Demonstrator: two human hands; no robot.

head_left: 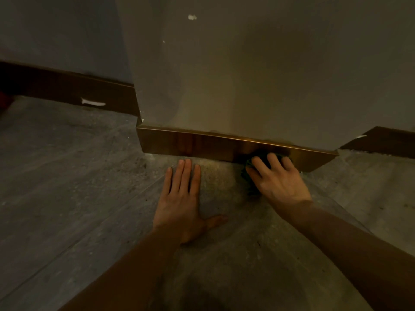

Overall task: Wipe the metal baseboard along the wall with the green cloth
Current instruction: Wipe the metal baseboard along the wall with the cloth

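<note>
Right hand [278,178] presses the bunched dark-green cloth [249,176] against the shiny bronze metal baseboard [202,144], fingers spread for pressure. Left hand [182,198] lies open and empty on the grey floor [67,176], likely bracing.

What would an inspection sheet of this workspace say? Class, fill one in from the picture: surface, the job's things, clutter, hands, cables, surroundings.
Surface: grey floor, dusty and speckled near the wall.
Job's things: metal baseboard, shiny, wrapping a projecting wall section; green cloth, bunched, pressed against the baseboard's face towards its right end.
Clutter: nothing seen.
Hands: left hand flat on the floor, fingers spread, just short of the baseboard; right hand closed over the cloth.
Cables: nothing seen.
Surroundings: grey wall with a small white chip; darker baseboard runs set back on both sides, the left one bearing a white smear; dim light.
</note>
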